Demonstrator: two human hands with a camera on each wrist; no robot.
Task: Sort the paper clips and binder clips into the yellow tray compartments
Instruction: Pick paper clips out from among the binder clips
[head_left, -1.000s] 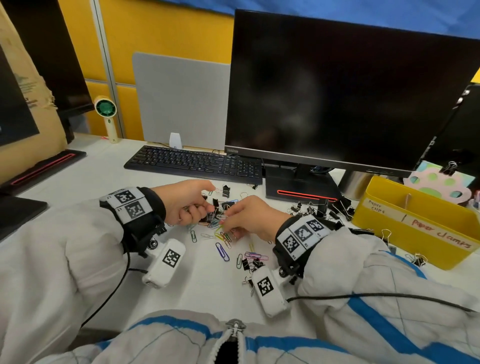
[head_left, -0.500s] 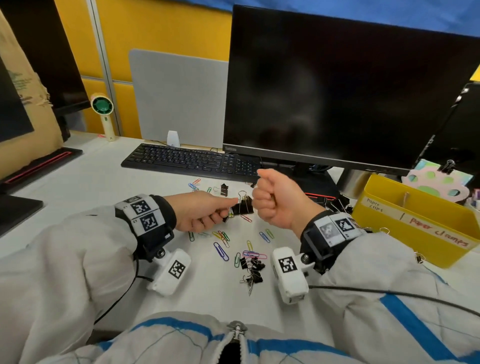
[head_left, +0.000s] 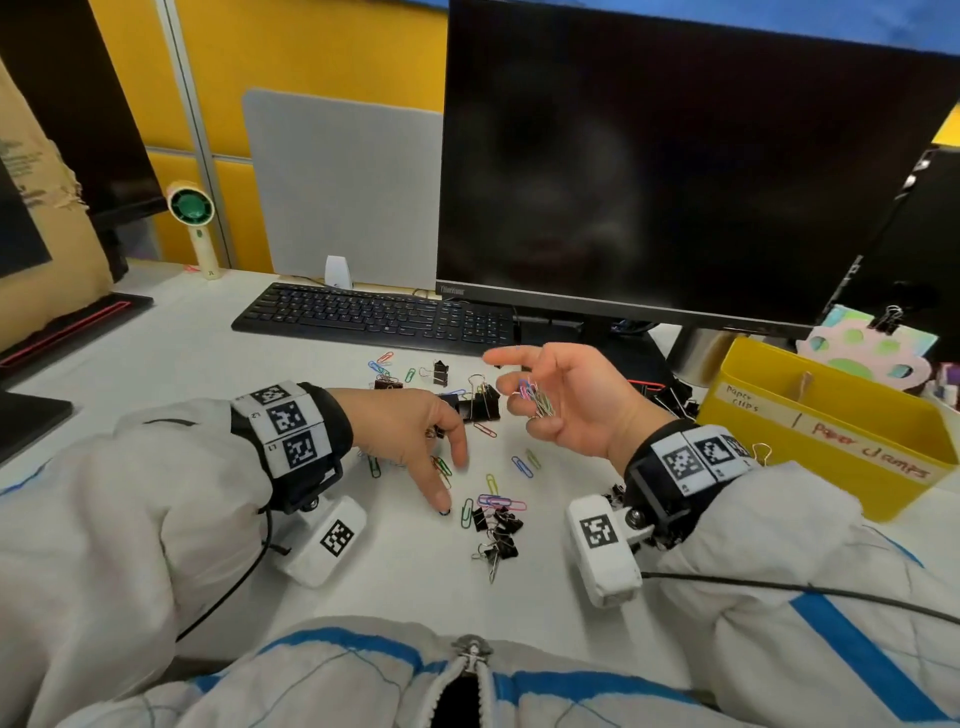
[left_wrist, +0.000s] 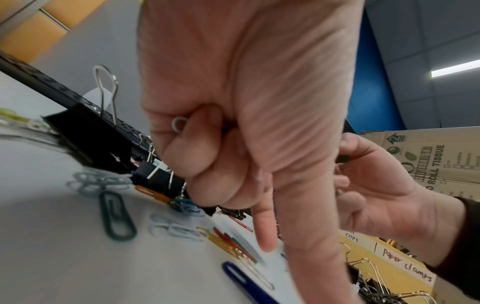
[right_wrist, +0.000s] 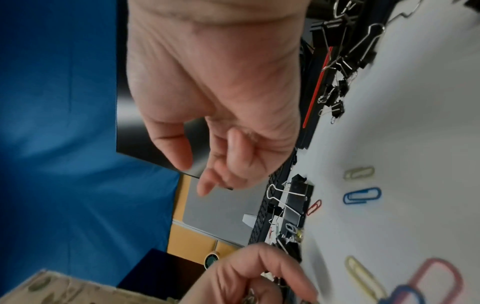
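Note:
Coloured paper clips (head_left: 498, 501) and small black binder clips (head_left: 498, 530) lie scattered on the white desk, with bigger binder clips (head_left: 480, 402) further back. The yellow tray (head_left: 779, 452) stands at the right, labelled for paper clips and paper clamps. My right hand (head_left: 514, 384) is raised palm up, its curled fingers holding a bunch of paper clips (head_left: 537, 400). My left hand (head_left: 451, 486) points its index finger down onto the desk beside a blue paper clip (left_wrist: 233, 273). Its other fingers curl round a clip whose silver wire loop (left_wrist: 179, 123) shows.
A black keyboard (head_left: 374, 317) and a large monitor (head_left: 675, 156) stand behind the clips. More binder clips (head_left: 675, 400) lie by the monitor's foot. A hand-held fan (head_left: 195, 218) and a cardboard box (head_left: 31, 208) are at the far left.
My right hand has turned from a raised fist to palm up, showing the paper clips. My left hand has left the bigger binder clip and reached down toward me to the loose paper clips.

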